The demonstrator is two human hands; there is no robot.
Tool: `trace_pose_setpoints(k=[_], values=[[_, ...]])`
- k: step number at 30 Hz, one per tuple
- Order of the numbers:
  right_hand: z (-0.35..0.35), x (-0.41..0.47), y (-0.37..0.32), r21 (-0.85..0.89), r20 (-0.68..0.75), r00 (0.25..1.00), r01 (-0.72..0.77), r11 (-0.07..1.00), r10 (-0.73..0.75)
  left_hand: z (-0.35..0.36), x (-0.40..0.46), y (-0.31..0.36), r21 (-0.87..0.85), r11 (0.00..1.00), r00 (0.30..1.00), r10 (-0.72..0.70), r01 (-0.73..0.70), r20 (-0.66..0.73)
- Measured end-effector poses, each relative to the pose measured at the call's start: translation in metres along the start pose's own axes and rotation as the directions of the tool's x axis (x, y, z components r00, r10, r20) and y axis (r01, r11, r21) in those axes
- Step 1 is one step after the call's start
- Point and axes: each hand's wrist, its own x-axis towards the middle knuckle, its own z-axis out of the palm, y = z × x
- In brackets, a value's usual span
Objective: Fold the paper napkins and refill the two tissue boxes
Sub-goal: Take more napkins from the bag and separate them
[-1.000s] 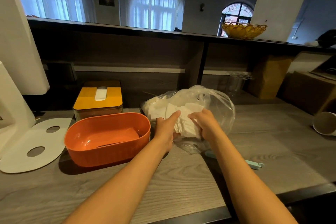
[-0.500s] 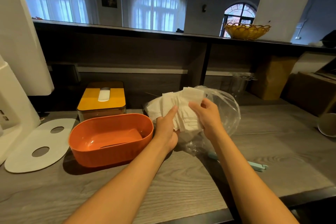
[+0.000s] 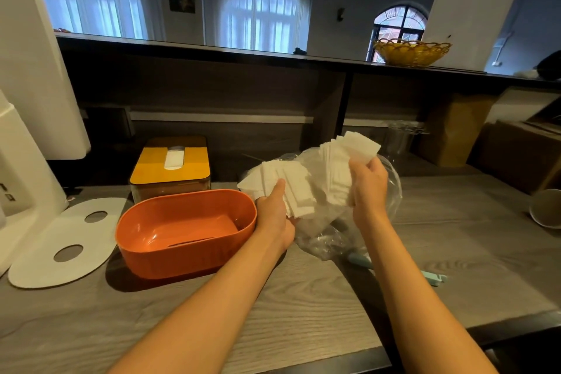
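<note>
Napkins [image 3: 306, 185] are lifting higher out of the plastic bag [image 3: 391, 188]; both hands, left hand [image 3: 273, 215] and right hand [image 3: 368, 188], are gripping the stack, nearing the orange box [image 3: 182, 255].

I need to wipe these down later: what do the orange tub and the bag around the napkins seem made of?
Orange tub: looks like glossy moulded plastic, with bright highlights inside and a ribbed wall. Bag: thin clear plastic film, see-through and crinkled.

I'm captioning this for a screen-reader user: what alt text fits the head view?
Two bare hands, left hand and right hand, hold a fanned stack of white napkins above a clear plastic bag, beside an open orange tissue box and a yellow-lidded box on a grey wooden counter.
</note>
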Motion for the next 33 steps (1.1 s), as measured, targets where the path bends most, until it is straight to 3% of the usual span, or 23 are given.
trace_pose_setpoints(k=[2,5,8,12,13,15,17,20,23,28,31,33], values=[[0.005,-0.004,0.0,0.01,0.082,0.995,-0.064,0.998,0.063,0.0,0.001,-0.002,0.005,1.0,1.0,0.0,0.0,-0.007],[0.021,-0.015,0.009,-0.234,0.214,0.97,-0.064,0.97,0.116,0.0,0.001,-0.006,0.023,1.0,0.999,-0.006,0.005,0.05],[0.028,-0.021,0.016,-0.285,0.242,0.96,-0.07,0.956,0.142,0.0,0.0,-0.009,0.168,0.986,0.995,-0.001,-0.016,0.097],[0.022,-0.013,0.009,-0.332,0.258,0.944,-0.115,0.936,0.208,-0.003,0.002,-0.005,0.311,0.95,0.999,0.001,-0.013,0.038],[0.018,-0.009,0.007,-0.343,0.226,0.963,-0.062,0.937,0.146,-0.005,0.003,-0.003,0.328,0.945,0.999,-0.001,-0.014,0.044],[0.006,-0.002,0.004,-0.392,0.185,0.975,0.191,0.9,-0.126,-0.009,0.003,-0.001,0.392,0.919,0.995,0.0,-0.04,0.103],[-0.003,0.002,0.0,-0.442,0.3,0.892,0.445,0.779,-0.34,-0.009,0.001,-0.003,0.483,0.87,0.983,0.014,-0.101,0.181],[-0.002,0.001,0.002,-0.498,0.487,0.821,0.542,0.677,-0.298,-0.009,-0.001,-0.009,0.621,0.758,0.958,0.018,-0.2,0.287],[0.005,-0.002,0.006,-0.556,0.492,0.834,0.522,0.646,-0.25,-0.009,-0.004,-0.012,0.653,0.71,0.932,0.009,-0.262,0.363],[0.0,0.003,0.005,-0.436,0.377,0.872,0.465,0.77,-0.313,-0.007,-0.007,-0.013,0.657,0.699,0.926,0.019,-0.282,0.377],[0.0,-0.003,-0.003,-0.176,0.225,0.91,0.39,0.904,-0.349,-0.008,-0.008,-0.013,0.635,0.705,0.907,0.028,-0.315,0.419],[-0.002,-0.005,-0.012,0.007,0.096,0.939,0.332,0.943,-0.331,-0.007,-0.009,-0.013,0.588,0.769,0.932,0.026,-0.25,0.362]])
